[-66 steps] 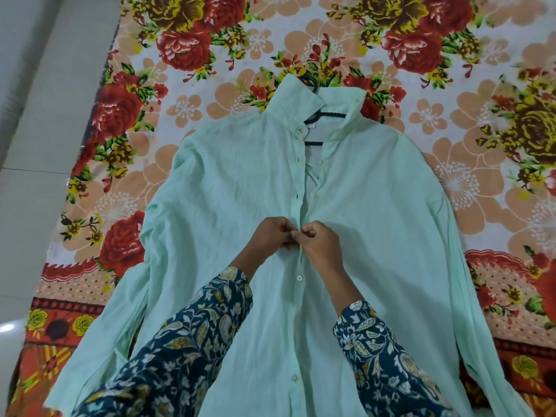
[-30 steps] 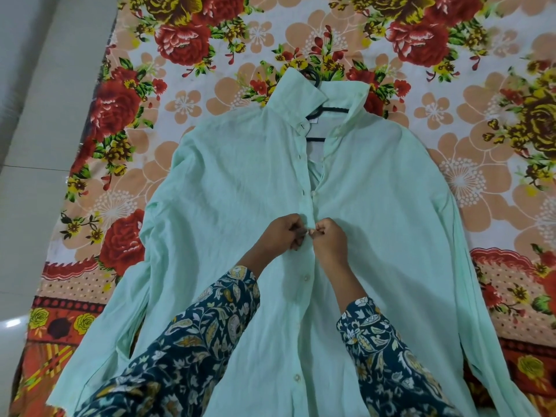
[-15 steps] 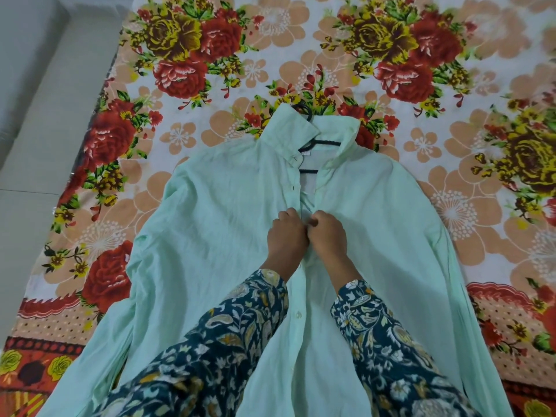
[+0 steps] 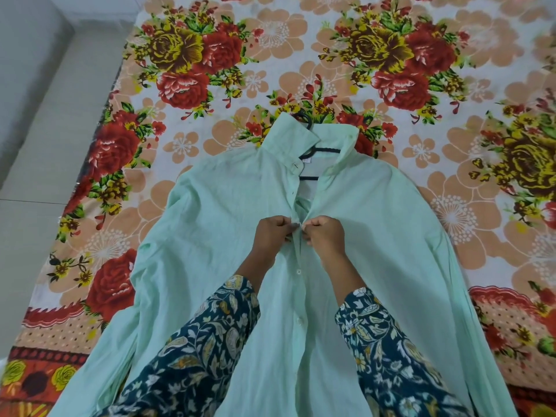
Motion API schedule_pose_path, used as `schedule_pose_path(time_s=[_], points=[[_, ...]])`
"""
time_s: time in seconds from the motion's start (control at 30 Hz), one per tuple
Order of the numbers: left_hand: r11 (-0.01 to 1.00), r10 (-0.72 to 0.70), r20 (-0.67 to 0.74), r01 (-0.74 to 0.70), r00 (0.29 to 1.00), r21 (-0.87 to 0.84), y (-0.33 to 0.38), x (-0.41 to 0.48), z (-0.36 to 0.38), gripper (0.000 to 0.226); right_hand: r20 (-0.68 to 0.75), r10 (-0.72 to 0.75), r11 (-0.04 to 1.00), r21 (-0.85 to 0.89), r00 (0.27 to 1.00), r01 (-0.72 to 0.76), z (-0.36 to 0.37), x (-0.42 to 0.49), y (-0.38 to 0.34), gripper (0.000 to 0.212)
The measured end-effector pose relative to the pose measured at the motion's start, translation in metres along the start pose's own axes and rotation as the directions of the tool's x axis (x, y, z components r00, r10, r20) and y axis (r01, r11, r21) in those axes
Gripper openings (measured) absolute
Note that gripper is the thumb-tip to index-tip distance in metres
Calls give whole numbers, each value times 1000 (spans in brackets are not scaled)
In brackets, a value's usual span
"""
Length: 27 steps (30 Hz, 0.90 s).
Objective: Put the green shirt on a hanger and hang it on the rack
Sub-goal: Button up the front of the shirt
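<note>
The pale green shirt (image 4: 216,224) lies front up and spread out on a flowered bedsheet (image 4: 270,55). A dark hanger (image 4: 325,150) sits inside it; its hook pokes out above the collar and its bars show in the open neck. My left hand (image 4: 272,236) pinches the left edge of the button placket at chest height. My right hand (image 4: 325,236) pinches the right edge, knuckles almost touching the left. Below my hands the placket is buttoned; above them it gapes open. No rack is in view.
The bedsheet covers a bed that fills most of the view. A grey tiled floor (image 4: 36,145) runs along the bed's left edge. The shirt's sleeves trail down toward the near edge on both sides of my patterned sleeves.
My hands have moved up the placket from a lower button to the one nearer the collar. The view has tilted so more of the sheet beyond the collar shows.
</note>
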<state>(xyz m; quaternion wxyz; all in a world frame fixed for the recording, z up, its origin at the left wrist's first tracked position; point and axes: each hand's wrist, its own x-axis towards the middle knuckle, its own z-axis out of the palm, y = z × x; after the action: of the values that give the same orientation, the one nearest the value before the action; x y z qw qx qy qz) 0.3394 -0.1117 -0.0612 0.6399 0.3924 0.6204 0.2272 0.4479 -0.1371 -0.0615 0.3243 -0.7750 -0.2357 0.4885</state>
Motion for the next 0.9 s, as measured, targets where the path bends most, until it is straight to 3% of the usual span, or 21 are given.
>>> schedule_pose_path(time_s=[0.1,0.27,0.4,0.53,0.73,0.83,0.9], points=[[998,26,66,-31,998,63,2,-3,-1,12,9,-12,1000,20,1000,11,-2,-2,-2,22],[996,64,138,-72,988,56,5,-4,-5,37,-34,-99,995,-30,994,98,-5,-4,-3,27],[967,123,149,-152,981,207,9,2,-4,24,-15,-137,990,-38,990,137,-5,-9,0,7],[929,92,213,-161,973,333,12,11,-3,24,-20,-157,986,-64,987,155,-4,-9,4,5],[900,33,299,-158,954,405,21,14,-3,22,-120,-69,987,-150,990,51,-6,5,9,11],[805,33,207,-149,978,574,25,19,2,19,-121,-131,969,-226,984,102,-13,12,4,14],[677,188,60,-174,980,715,32,28,11,23,-140,-228,947,-261,963,186,-15,18,-9,15]])
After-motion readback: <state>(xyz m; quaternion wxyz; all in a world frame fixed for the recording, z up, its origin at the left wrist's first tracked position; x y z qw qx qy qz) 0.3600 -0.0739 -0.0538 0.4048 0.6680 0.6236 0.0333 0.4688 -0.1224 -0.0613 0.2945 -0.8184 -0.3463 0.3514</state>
